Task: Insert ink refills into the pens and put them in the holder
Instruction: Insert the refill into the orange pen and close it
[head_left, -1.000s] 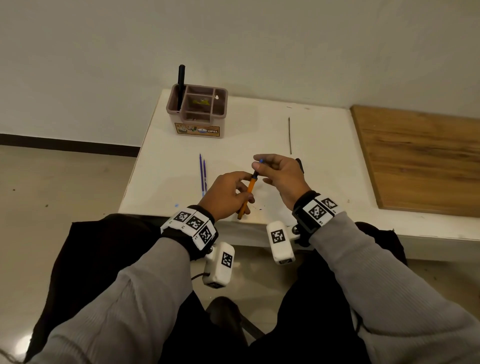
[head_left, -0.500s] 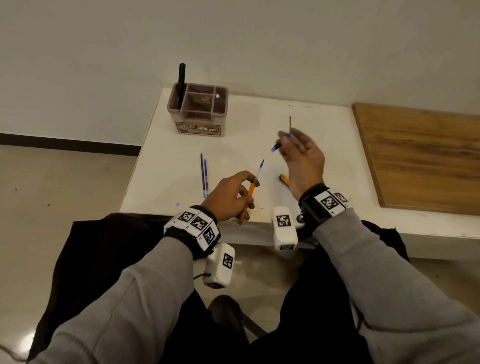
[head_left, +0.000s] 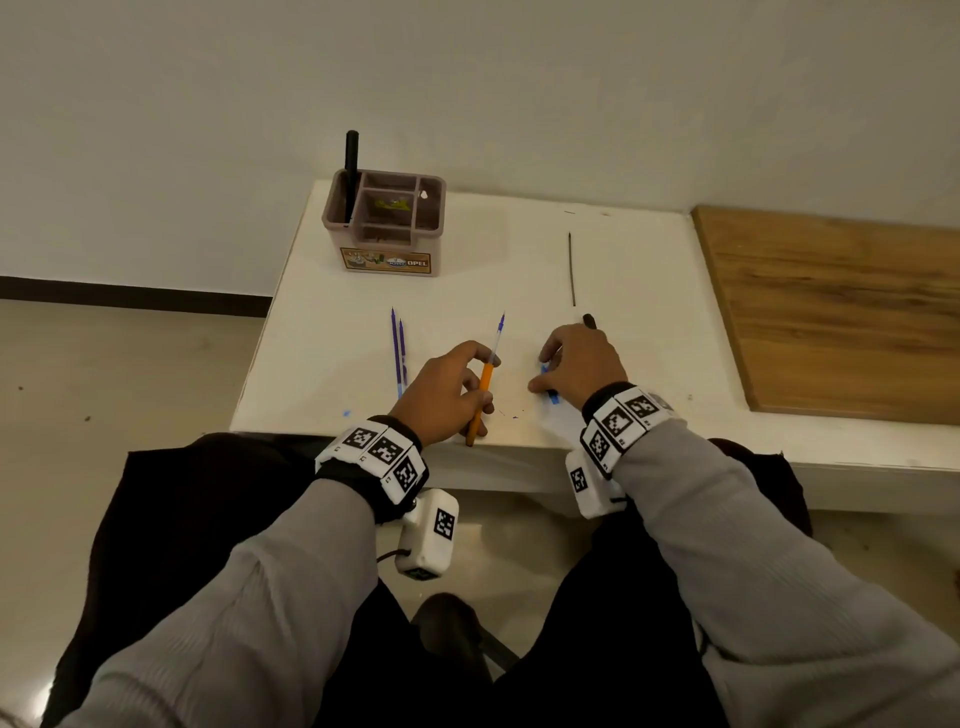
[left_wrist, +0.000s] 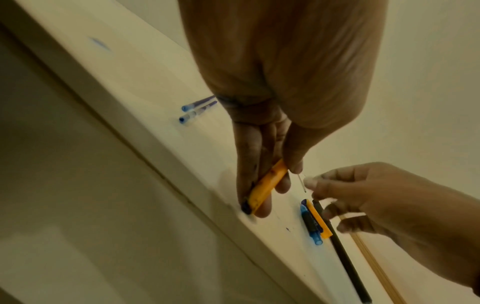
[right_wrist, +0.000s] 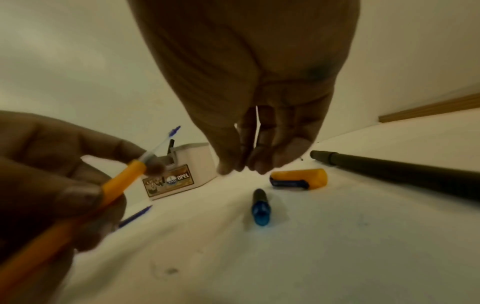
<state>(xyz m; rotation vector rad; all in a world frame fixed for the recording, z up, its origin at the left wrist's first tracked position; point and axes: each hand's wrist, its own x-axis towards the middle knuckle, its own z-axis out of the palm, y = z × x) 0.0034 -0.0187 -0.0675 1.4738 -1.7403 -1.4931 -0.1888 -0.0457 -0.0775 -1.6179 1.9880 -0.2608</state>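
My left hand grips an orange pen barrel upright over the table's front edge; a clear refill with a blue tip sticks out of its top. The same barrel shows in the left wrist view. My right hand hovers low, fingers loosely bent and holding nothing, just above an orange cap and a small blue pen piece lying on the table. The brown holder stands at the back left with one black pen in it.
Two blue refills lie left of my left hand. A thin black refill and a black pen lie by my right hand. A wooden board covers the right of the white table.
The right hand pulled the blue piece off the pen, lifted it away, then came back down; the piece now lies on the table. The refill shows bare above the barrel.
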